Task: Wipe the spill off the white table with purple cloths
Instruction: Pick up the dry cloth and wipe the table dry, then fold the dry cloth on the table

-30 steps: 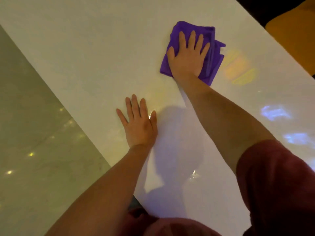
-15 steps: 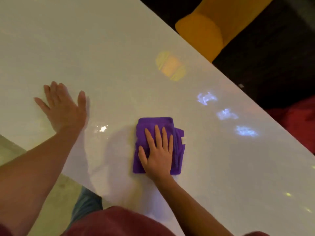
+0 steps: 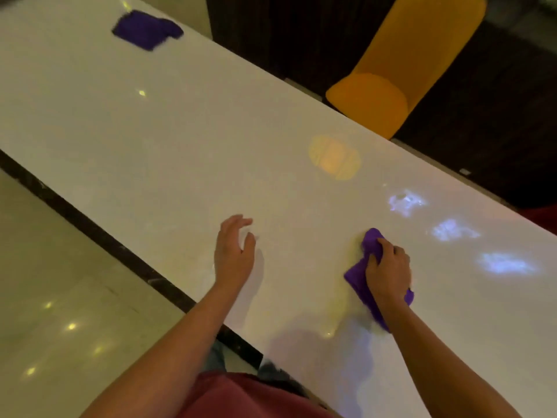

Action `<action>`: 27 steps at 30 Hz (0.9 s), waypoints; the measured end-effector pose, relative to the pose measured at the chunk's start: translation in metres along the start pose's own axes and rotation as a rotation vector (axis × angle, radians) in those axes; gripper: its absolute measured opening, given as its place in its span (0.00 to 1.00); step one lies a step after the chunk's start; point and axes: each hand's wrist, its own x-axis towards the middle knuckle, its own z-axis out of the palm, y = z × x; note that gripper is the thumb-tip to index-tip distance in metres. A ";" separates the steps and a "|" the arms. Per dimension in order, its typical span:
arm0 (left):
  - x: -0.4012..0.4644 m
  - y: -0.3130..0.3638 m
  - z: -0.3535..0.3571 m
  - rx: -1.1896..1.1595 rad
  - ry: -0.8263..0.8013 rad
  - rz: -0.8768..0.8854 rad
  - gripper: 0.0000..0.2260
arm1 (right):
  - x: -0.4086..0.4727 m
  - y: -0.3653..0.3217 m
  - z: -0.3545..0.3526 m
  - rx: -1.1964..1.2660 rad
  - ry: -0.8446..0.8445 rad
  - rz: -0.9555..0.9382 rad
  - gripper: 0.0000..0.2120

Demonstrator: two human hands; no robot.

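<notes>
The right hand [image 3: 388, 270] grips the bunched cloth [image 3: 360, 276], no longer pressing it flat. The left hand [image 3: 233, 251] has lifted, fingers loose.

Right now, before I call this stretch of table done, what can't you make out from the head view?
- Spill: glare and coloured reflections on the table mask any wet film.
- Near cloth: the right hand bunches it and covers most of it; its underside is hidden.
- Far cloth: small and blurred, so whether it is folded or damp is unclear.
- Left hand: contact with the table is unclear.
- Table ends: cut off by the frame edges.
</notes>
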 end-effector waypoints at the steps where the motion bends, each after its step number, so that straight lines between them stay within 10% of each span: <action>1: -0.001 0.002 -0.005 -0.022 -0.060 -0.062 0.10 | -0.002 -0.023 -0.006 0.070 -0.013 -0.054 0.21; 5: 0.027 0.021 -0.045 -0.112 -0.356 -0.266 0.21 | -0.032 -0.154 -0.022 0.414 -0.059 -0.284 0.23; 9: 0.065 0.045 -0.131 -0.414 -0.298 -0.295 0.37 | -0.076 -0.287 -0.015 0.847 -0.185 -0.238 0.21; 14: 0.112 0.015 -0.254 -0.387 -0.165 -0.126 0.08 | -0.127 -0.420 0.002 1.289 -0.543 -0.016 0.16; 21: 0.196 -0.021 -0.423 -0.220 0.001 0.052 0.11 | -0.177 -0.561 0.057 1.181 -0.611 -0.111 0.21; 27: 0.284 -0.034 -0.496 -0.545 -0.111 -0.108 0.08 | -0.161 -0.643 0.092 1.276 -0.582 -0.027 0.29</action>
